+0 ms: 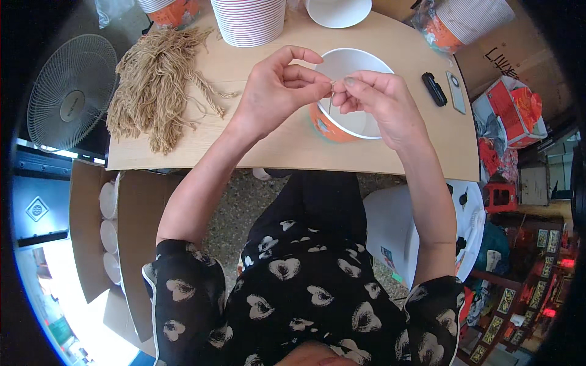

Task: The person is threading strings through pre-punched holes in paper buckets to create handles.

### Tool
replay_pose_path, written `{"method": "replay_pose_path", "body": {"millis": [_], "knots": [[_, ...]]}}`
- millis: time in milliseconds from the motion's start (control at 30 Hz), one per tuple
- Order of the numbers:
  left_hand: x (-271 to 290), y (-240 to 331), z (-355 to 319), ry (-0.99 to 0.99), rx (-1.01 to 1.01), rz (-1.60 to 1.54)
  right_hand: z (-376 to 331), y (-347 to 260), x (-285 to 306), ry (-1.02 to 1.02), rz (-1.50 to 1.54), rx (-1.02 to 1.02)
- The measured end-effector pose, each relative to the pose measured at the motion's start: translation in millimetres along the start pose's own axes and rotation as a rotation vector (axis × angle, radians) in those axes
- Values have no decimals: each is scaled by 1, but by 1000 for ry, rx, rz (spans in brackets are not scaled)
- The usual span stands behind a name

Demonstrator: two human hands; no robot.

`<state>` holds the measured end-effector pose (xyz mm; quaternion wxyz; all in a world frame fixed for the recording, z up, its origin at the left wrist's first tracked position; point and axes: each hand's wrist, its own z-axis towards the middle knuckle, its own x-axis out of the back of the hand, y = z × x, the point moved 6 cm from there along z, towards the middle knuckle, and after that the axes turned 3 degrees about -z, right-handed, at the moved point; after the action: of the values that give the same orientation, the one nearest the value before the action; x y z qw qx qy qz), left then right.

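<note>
My left hand [274, 91] and my right hand [378, 100] meet fingertip to fingertip over an orange paper bowl [342, 125] with a white inside, which stands near the front edge of a wooden table [244, 149]. Both hands pinch a thin strand of string [330, 100] that hangs down between them into the bowl. A pile of tan twine pieces [155, 85] lies on the table to the left of my left hand.
A tall stack of paper bowls [250, 21] and a single white bowl [339, 11] stand at the table's far edge, with more stacks [470, 21] at the right. A black object [434, 88] and a phone [455, 91] lie right of the bowl. A fan [70, 91] stands left.
</note>
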<state>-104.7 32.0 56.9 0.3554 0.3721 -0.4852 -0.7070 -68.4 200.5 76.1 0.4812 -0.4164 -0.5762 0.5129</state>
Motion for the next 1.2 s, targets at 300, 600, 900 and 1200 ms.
{"method": "replay_pose_path", "body": {"millis": [300,600,900,1200], "knots": [[2,-6,0,-32,153,-165,-2,-5,-7,102,-115,150],[1,-3,-3,-42,131,-114,-2,-11,-11,116,-247,218],[3,-3,-6,-65,18,-2,-8,-12,-15,68,-196,208],[2,-4,-8,-89,-71,-18,0,-6,-14,2,-89,190]]}}
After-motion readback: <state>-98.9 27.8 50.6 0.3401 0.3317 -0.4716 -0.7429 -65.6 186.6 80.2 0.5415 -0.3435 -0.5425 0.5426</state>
